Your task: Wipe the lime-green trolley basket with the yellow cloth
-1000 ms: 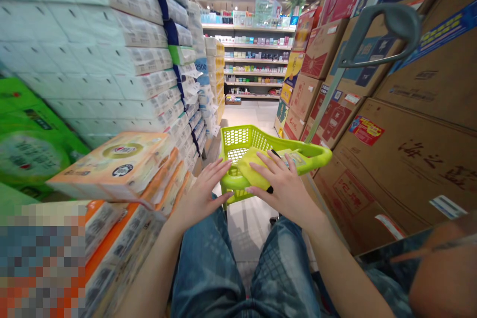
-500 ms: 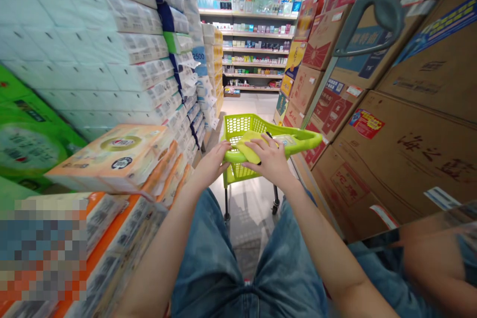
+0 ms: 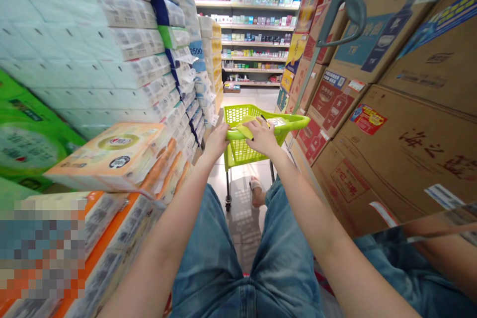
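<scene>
A lime-green shopping cart (image 3: 246, 151) with a perforated basket stands in front of me on dark legs with casters. My left hand (image 3: 218, 140) is closed around the left end of its near handlebar. Farther right along that bar lies my right hand (image 3: 263, 136), fingers bent over the bar and a flat yellow object (image 3: 244, 128) whose kind I cannot make out. A pale packaged item (image 3: 278, 121) shows in the basket beyond the right hand. The right fingertips are partly hidden.
Stacked tissue packs (image 3: 141, 69) wall the left side, with an orange tissue pack (image 3: 112, 146) close to my left arm. Cardboard cartons (image 3: 406, 144) line the right, near a grey loop handle (image 3: 345, 20). Shelves (image 3: 257, 47) close off the aisle's far end; floor (image 3: 244, 223) runs under the cart.
I have moved a little forward along the aisle, and one foot now shows stepping ahead beneath the cart. The cart sits slightly higher in view, both hands still on it.
</scene>
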A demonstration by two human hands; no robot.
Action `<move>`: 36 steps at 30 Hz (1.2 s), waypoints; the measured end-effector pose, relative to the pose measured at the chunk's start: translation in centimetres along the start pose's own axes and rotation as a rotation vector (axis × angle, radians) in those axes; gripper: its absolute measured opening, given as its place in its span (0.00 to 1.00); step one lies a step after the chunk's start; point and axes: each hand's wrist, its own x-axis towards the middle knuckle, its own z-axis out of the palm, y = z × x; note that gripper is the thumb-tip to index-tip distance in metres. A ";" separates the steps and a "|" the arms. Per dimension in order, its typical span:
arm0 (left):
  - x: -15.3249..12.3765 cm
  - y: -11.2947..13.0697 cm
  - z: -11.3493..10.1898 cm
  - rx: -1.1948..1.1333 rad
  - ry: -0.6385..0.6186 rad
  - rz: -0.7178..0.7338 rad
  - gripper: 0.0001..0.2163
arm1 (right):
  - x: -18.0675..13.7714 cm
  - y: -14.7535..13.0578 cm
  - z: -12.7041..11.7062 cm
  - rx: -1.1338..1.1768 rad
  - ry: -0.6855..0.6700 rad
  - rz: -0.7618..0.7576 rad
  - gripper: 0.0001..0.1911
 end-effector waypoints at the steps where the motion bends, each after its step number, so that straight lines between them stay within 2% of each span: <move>1: 0.1 -0.2 0.1 -0.004 0.011 -0.002 0.19 | 0.1 -0.1 0.1 0.003 0.006 0.002 0.27; 12: -0.6 -0.5 0.3 -0.037 0.088 -0.017 0.16 | -0.4 -0.8 0.5 0.024 0.074 0.002 0.24; 16: -1.5 -0.4 0.3 -0.057 0.109 0.018 0.16 | -1.0 -1.1 0.3 0.039 0.082 0.007 0.25; 21: -3.7 0.3 0.0 -0.079 0.158 0.062 0.21 | -3.6 -0.9 0.1 0.075 0.131 -0.086 0.26; 24: -5.2 1.1 -0.3 -0.016 0.184 0.059 0.24 | -6.0 0.4 0.0 0.079 0.217 -0.133 0.26; 30: -7.9 3.2 -0.3 0.039 0.235 0.174 0.24 | -9.2 2.4 -1.8 -0.001 0.423 0.074 0.21; 33: -8.9 4.6 -0.1 0.034 0.263 0.161 0.26 | -9.8 0.5 -2.1 0.038 0.394 0.093 0.22; 36: -9.7 5.8 -0.2 0.018 0.296 0.101 0.27 | -10.2 -4.1 -1.3 0.087 0.332 0.109 0.29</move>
